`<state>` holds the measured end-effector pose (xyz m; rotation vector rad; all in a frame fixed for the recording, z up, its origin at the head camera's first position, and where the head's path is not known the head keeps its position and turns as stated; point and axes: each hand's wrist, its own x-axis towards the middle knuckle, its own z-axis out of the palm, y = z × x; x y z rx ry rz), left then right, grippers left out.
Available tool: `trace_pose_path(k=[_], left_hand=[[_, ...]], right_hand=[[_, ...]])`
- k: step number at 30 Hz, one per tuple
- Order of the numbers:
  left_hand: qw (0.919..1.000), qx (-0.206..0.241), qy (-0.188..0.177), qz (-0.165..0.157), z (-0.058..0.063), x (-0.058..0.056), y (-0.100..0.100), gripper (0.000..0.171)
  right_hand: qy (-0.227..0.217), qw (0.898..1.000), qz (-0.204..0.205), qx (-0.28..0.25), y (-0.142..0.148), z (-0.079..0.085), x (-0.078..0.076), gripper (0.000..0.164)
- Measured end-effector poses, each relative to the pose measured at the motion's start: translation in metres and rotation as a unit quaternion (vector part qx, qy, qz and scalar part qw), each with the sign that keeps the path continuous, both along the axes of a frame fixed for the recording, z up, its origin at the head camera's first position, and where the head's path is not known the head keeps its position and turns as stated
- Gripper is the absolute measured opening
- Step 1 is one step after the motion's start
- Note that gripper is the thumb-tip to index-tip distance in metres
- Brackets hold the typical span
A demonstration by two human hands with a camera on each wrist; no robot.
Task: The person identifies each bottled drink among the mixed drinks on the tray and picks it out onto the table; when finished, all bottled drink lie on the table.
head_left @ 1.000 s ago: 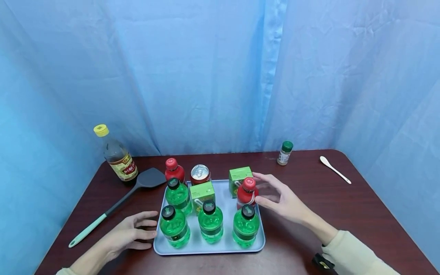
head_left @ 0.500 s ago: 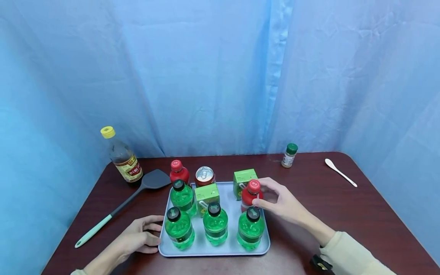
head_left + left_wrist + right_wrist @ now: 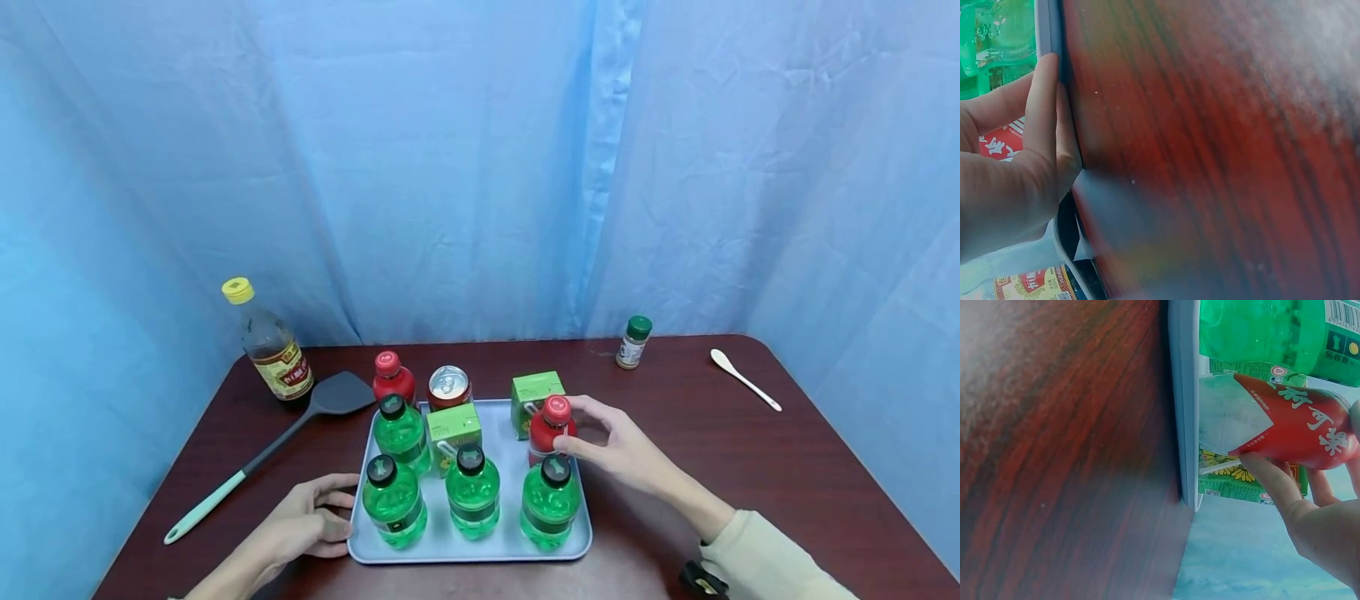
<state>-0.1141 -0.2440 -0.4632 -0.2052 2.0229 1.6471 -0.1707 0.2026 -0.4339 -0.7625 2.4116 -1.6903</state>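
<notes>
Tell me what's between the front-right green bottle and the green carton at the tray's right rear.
The red bottle, held by the right hand, stands between them; the head view shows this.

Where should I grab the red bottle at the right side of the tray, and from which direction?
I'd grip the red bottle around its body, below the narrowing shoulder, coming from the right, where the right hand is. It stands upright near the right edge of the tray, and a green bottle in front and green box behind crowd those sides.
</notes>
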Motion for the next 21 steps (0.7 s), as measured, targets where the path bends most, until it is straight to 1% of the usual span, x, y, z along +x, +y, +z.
trace_pose_path(k=[2,9,17,21], left_hand=[[1.0,-0.001,0.0,0.0,0.0001,0.0006,0.0003,0.075],[1.0,-0.008,0.001,-0.001,-0.0006,-0.0007,0.0016,0.074],[1.0,-0.001,-0.001,-0.001,0.0002,0.0001,0.0004,0.075],[1.0,-0.003,0.003,-0.003,0.0006,0.0003,-0.0014,0.075]], right_hand=[[0.005,1.0,-0.005,0.009,0.0001,0.0,0.0001,0.049],[0.014,1.0,-0.01,0.007,0.0015,0.0003,0.0013,0.048],[0.017,0.999,-0.027,0.02,0.0,-0.0004,0.0007,0.046],[0.022,0.999,-0.03,0.012,-0.0019,-0.0007,-0.0005,0.044]])
